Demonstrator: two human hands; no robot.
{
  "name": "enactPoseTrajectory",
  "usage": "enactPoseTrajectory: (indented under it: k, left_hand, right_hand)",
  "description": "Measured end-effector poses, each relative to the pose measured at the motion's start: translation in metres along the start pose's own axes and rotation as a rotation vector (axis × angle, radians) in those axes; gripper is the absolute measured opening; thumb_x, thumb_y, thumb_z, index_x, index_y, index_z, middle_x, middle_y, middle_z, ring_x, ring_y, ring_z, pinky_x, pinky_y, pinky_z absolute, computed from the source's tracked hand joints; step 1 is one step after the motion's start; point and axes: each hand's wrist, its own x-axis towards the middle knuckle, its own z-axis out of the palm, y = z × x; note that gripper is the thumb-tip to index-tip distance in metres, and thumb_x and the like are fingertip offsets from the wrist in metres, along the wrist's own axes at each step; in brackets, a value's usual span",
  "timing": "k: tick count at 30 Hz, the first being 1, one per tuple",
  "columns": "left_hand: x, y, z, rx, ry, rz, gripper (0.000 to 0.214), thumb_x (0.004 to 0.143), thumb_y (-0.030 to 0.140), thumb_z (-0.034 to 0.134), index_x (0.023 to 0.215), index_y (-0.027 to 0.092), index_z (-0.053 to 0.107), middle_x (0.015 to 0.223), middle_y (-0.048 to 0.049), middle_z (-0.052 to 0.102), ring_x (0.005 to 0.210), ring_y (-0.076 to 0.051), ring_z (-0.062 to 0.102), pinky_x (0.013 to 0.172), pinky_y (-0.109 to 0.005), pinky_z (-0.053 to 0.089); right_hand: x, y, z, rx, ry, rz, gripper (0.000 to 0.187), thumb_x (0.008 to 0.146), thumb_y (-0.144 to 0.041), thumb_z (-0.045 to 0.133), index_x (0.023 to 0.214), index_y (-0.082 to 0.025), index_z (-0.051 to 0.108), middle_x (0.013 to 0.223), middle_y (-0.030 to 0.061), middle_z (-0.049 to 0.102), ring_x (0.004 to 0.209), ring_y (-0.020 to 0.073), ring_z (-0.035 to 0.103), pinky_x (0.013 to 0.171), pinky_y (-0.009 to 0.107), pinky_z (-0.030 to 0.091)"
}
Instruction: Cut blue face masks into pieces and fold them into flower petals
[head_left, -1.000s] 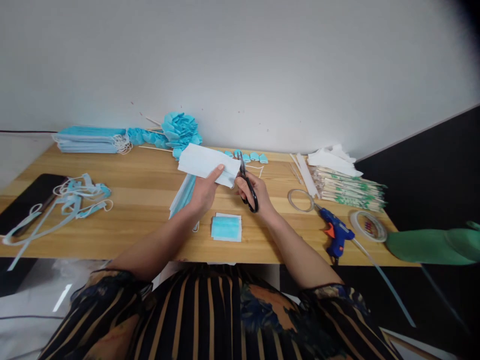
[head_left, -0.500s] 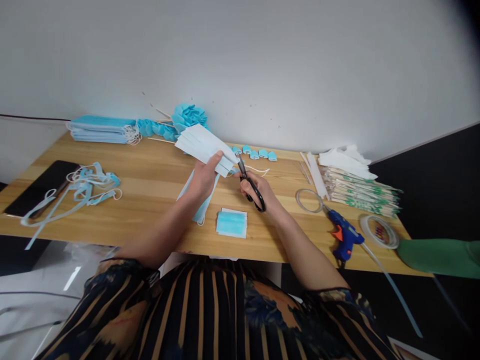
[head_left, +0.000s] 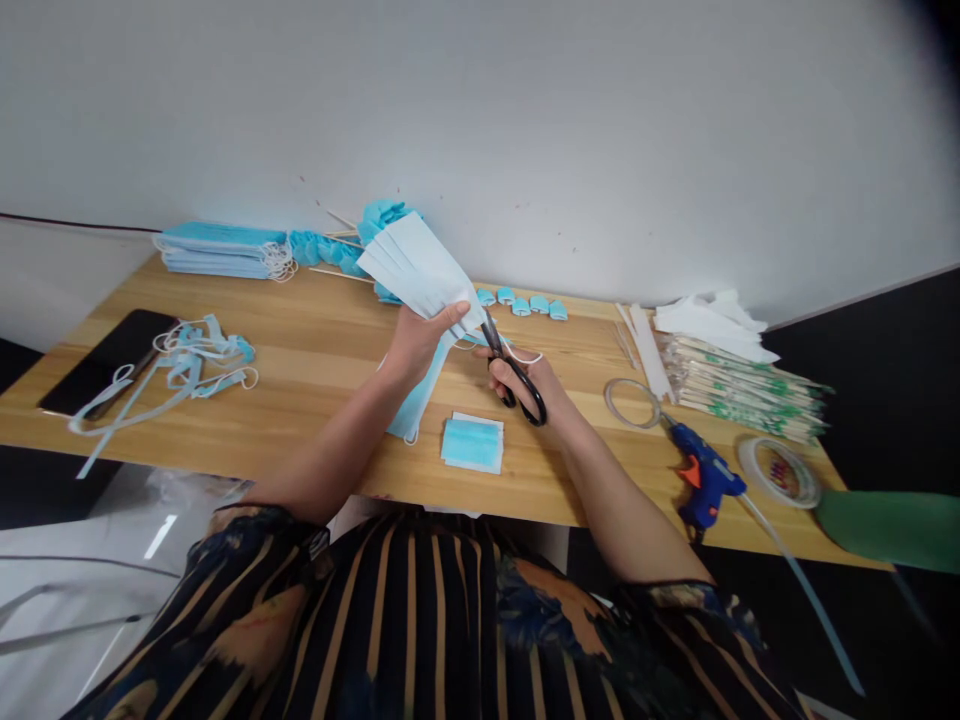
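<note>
My left hand (head_left: 417, 340) is closed on a small stack of pale blue face masks (head_left: 417, 268), lifted above the wooden table (head_left: 315, 350) and tilted up to the left. My right hand (head_left: 529, 378) grips black-handled scissors (head_left: 514, 370); their blades meet the masks' lower right edge beside my left thumb. A white ear loop (head_left: 525, 352) hangs by the scissors. Another blue mask (head_left: 412, 395) lies under my left wrist. A folded blue mask piece (head_left: 472, 443) lies on the table just in front of my hands.
A stack of masks (head_left: 217, 250) and a blue mask flower (head_left: 375, 220) sit at the back left. Cut ear loops (head_left: 180, 365) and a black phone (head_left: 105, 358) lie left. Right: tape rings (head_left: 628, 402), blue glue gun (head_left: 701, 475), wrapped chopsticks (head_left: 742, 390), white scraps (head_left: 709, 318).
The masks in my left hand have tilted upward and lifted a little. The scissors have stayed at their lower right edge. The camera view has shifted, so everything sits further right.
</note>
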Motion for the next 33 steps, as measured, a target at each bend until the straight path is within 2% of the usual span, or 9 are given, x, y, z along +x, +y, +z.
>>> enactPoseTrajectory:
  k: [5, 13, 26, 33]
  left_hand:
    - [-0.001, 0.000, 0.001, 0.008, -0.016, -0.014, 0.082, 0.064, 0.060, 0.092, 0.129, 0.018, 0.065, 0.121, -0.0129, 0.075, 0.129, -0.036, 0.066, 0.118, -0.054, 0.046]
    - [0.003, 0.004, -0.004, 0.010, -0.037, -0.042, 0.085, 0.064, 0.058, 0.092, 0.134, 0.020, 0.062, 0.124, -0.0130, 0.075, 0.134, -0.037, 0.063, 0.119, -0.054, 0.046]
    - [-0.003, 0.008, 0.002, -0.026, -0.047, -0.064, 0.088, 0.062, 0.056, 0.095, 0.135, 0.020, 0.061, 0.119, -0.0127, 0.075, 0.130, -0.038, 0.065, 0.114, -0.054, 0.050]
    - [-0.004, 0.009, 0.004, -0.028, -0.048, -0.073, 0.089, 0.061, 0.058, 0.095, 0.134, 0.020, 0.062, 0.119, -0.0119, 0.076, 0.127, -0.037, 0.066, 0.114, -0.055, 0.050]
  right_hand:
    - [0.000, 0.002, -0.001, -0.003, -0.005, -0.012, 0.069, 0.076, -0.075, 0.073, 0.110, -0.016, 0.075, 0.066, -0.0006, 0.058, 0.053, 0.0115, 0.049, 0.052, 0.028, 0.040]
    - [0.003, 0.015, -0.006, -0.088, -0.038, -0.076, 0.060, 0.084, -0.069, 0.069, 0.115, -0.018, 0.076, 0.068, -0.0001, 0.061, 0.054, 0.0118, 0.050, 0.055, 0.028, 0.044]
    - [0.000, 0.011, -0.004, -0.047, -0.034, -0.078, 0.070, 0.081, -0.077, 0.068, 0.112, -0.015, 0.076, 0.065, -0.0016, 0.058, 0.052, 0.0104, 0.050, 0.052, 0.027, 0.040]
    - [-0.001, 0.010, -0.003, -0.037, -0.012, -0.095, 0.067, 0.082, -0.076, 0.068, 0.108, -0.015, 0.078, 0.063, -0.0017, 0.058, 0.050, 0.0105, 0.050, 0.050, 0.027, 0.039]
